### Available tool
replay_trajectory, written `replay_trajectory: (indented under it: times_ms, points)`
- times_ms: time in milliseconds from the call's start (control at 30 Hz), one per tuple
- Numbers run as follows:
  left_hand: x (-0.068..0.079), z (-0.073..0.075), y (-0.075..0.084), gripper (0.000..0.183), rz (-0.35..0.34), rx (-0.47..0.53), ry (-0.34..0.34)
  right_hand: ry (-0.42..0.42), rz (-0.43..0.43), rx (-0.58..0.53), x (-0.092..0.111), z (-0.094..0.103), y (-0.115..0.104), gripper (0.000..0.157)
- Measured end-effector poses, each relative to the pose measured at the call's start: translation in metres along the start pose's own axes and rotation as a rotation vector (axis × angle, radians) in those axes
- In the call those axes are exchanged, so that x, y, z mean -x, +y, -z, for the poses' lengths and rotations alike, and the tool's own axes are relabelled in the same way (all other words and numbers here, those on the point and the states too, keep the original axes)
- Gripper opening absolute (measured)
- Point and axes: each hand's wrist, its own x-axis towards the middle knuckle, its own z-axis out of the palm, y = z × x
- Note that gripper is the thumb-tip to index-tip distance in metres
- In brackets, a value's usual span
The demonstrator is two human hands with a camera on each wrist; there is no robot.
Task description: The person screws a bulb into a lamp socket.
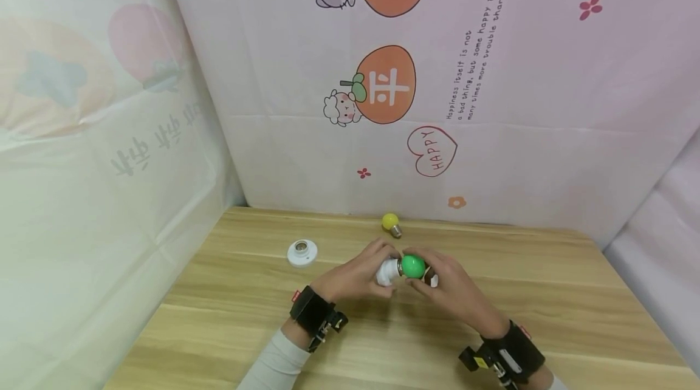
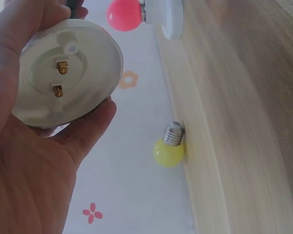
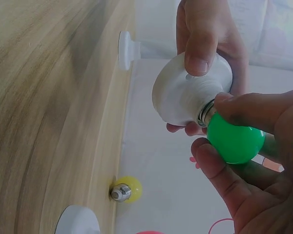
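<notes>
My left hand (image 1: 350, 274) grips a white round lamp socket (image 3: 176, 92) by its rim. Two brass terminals (image 2: 62, 68) show on the socket's underside in the left wrist view. A green light bulb (image 3: 236, 139) is pinched between the thumb and fingers of my right hand (image 1: 456, 290). The bulb's metal screw base (image 3: 206, 113) sits at the socket's mouth, with part of its thread visible. How far it is screwed in I cannot tell. Both hands are raised over the wooden table, close together.
A yellow bulb (image 1: 390, 222) lies near the table's back edge. To the left stands an unoccupied white socket (image 1: 302, 253). Another white socket (image 2: 173, 19) bearing a red bulb (image 2: 124, 14) is partly hidden behind my right hand. Printed cloth (image 1: 306, 159) hangs behind the table.
</notes>
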Motion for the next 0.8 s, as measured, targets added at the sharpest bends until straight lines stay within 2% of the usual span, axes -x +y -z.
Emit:
replay_trajectory:
  times_ms: [433,800]
  points:
    - [0.0007,0.0011,0.0032,0.051,0.006,-0.017,-0.010,-0.004,0.012,-0.006,0.0010,0.0006,0.0015,0.049]
    - [0.0006,0.0012,0.0050,0.050,0.012,-0.007,-0.010,-0.021,-0.027,-0.037,0.0014,0.0013,-0.0009,0.043]
